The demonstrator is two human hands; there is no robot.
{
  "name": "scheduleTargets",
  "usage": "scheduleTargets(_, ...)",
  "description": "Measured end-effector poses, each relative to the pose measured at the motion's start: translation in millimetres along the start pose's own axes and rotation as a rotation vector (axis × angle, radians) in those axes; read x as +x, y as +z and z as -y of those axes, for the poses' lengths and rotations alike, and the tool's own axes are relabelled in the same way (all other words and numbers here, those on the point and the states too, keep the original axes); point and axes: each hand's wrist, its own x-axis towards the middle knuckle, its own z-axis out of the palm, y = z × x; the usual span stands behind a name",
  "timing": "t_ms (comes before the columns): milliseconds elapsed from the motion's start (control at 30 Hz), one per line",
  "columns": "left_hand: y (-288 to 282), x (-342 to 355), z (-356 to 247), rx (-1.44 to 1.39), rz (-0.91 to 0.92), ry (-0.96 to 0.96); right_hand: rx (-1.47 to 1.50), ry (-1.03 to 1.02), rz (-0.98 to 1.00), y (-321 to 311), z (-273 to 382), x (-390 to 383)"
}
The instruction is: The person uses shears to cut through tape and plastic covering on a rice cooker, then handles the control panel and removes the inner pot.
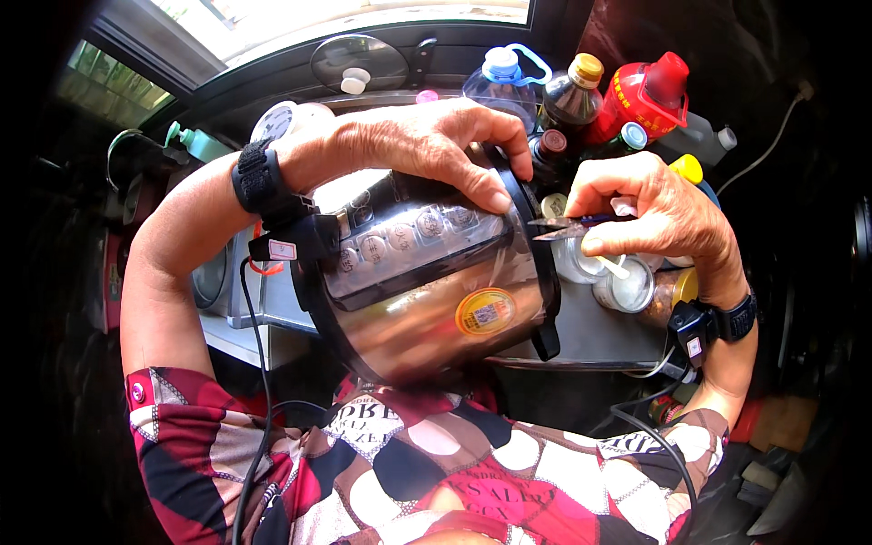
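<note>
An electric cooker [427, 300] with a shiny metal body, a dark button panel and a round yellow sticker lies tipped on its side, close against my body. Over its top side reaches my left hand [454, 145], gripping the black rim at the right end; the thumb presses by the panel and the fingers curl round the edge. My right hand [649, 209] pinches a small pair of scissors [556, 229], their blades slightly apart and pointing left at the cooker's black rim. The scissors' handles are mostly hidden by my fingers.
Bottles crowd the back right: a clear jug [500, 82], a dark yellow-capped bottle [572, 95] and a red jug [640, 100]. Seasoning jars [627, 286] stand below my right hand. A glass lid [361, 68] leans by the window. Cables [259, 391] hang from both wrist devices.
</note>
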Motion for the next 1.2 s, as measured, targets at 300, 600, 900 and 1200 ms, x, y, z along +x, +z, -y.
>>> scheduleTargets(300, -6, -4, 5, -0.080, 0.014, -0.030, -0.051, -0.088, 0.117, -5, -4, 20)
scheduleTargets(600, -7, -4, -2, -0.032, 0.005, -0.002, 0.017, -0.095, 0.163, 0, 0, 26)
scheduleTargets(900, -6, -7, -6, -0.035, -0.001, -0.006, -0.027, -0.041, 0.207, -3, 9, 31)
scheduleTargets(1200, -4, -10, -7, -0.006, -0.005, 0.012, 0.008, 0.019, 0.259, 0, 9, 38)
